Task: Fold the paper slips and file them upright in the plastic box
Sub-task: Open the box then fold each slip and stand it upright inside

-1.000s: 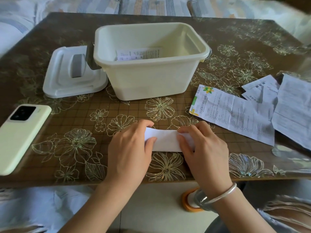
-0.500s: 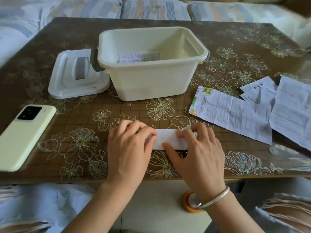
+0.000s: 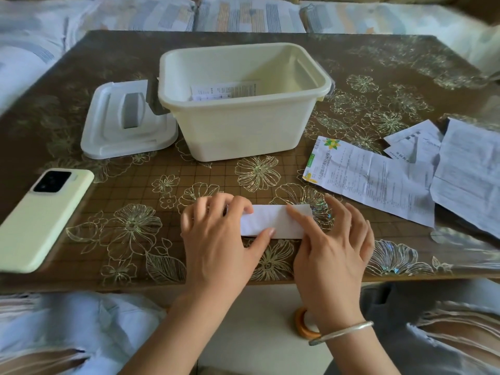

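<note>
Folded slip (image 3: 273, 221) lying flat on table (image 3: 121, 190), in front of plastic box (image 3: 243, 131). Left hand (image 3: 216, 239) pinching its left end. Right hand (image 3: 332, 244) pressing it, fingers straight.

Floral table (image 3: 81, 77): box (image 3: 243, 136), lid (image 3: 108, 131), phone (image 3: 40, 220), slips (image 3: 378, 182).
</note>
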### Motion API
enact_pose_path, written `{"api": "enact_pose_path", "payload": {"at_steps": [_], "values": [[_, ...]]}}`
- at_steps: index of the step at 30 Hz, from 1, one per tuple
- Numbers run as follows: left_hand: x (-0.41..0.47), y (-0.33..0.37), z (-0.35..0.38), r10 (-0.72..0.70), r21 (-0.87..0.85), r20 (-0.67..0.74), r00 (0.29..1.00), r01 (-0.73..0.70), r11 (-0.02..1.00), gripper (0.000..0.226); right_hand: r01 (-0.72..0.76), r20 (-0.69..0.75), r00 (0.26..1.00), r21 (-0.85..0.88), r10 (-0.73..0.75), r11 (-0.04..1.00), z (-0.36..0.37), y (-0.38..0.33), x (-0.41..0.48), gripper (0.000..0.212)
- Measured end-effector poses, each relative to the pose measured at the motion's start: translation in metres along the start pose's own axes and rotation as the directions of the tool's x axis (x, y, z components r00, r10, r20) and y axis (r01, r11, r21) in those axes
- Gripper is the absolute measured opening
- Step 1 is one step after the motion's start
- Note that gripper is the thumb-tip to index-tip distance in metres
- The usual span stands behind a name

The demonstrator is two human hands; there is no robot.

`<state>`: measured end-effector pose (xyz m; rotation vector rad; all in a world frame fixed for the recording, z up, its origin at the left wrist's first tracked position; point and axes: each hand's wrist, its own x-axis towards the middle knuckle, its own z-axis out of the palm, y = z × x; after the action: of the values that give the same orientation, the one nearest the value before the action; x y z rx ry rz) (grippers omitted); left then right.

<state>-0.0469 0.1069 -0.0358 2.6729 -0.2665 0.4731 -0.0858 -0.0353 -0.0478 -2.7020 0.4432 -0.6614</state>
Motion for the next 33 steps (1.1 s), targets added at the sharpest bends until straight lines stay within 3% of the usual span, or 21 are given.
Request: {"api": "enact_pose_path", "payload": {"at_steps": [5,11,14,16,18,20,26,33], "values": [[-0.001,0.000,0.002,-0.007,-0.016,0.002,1.000,0.007,1.000,0.041,-0.056,0.000,0.998,0.113,0.057,0.992,-0.001,0.006,0.008,0.055],[-0.002,0.000,0.005,-0.007,-0.018,-0.002,1.000,0.007,1.000,0.043,0.211,-0.178,0.969,0.243,-0.171,0.947,-0.023,-0.014,0.024,0.043],[-0.002,0.001,0.005,-0.024,-0.044,-0.014,1.000,0.024,0.999,0.043,0.293,-0.282,0.931,0.193,-0.233,0.937,-0.038,-0.024,0.033,0.042],[-0.001,0.000,0.005,-0.025,-0.058,-0.016,1.000,0.024,0.998,0.044,0.313,-0.216,0.940,0.250,-0.263,0.916,-0.034,-0.027,0.035,0.037],[-0.001,0.000,0.003,-0.024,-0.049,-0.001,1.000,0.024,0.999,0.043,0.274,-0.023,0.959,0.322,-0.282,0.906,-0.018,-0.025,0.034,0.024],[0.001,-0.001,0.002,-0.025,-0.032,0.023,0.999,0.026,0.999,0.039,0.234,0.112,0.955,0.279,-0.273,0.931,-0.002,-0.019,0.032,0.013],[0.007,-0.016,-0.009,-0.011,-0.091,0.181,0.983,0.028,0.996,0.026,0.272,0.165,0.938,0.189,-0.304,0.944,0.005,-0.012,0.034,0.004],[0.011,-0.042,-0.020,0.094,-0.179,0.219,0.971,-0.055,0.982,0.022,0.283,0.178,0.931,0.199,-0.318,0.938,0.000,-0.011,0.035,0.006]]}}
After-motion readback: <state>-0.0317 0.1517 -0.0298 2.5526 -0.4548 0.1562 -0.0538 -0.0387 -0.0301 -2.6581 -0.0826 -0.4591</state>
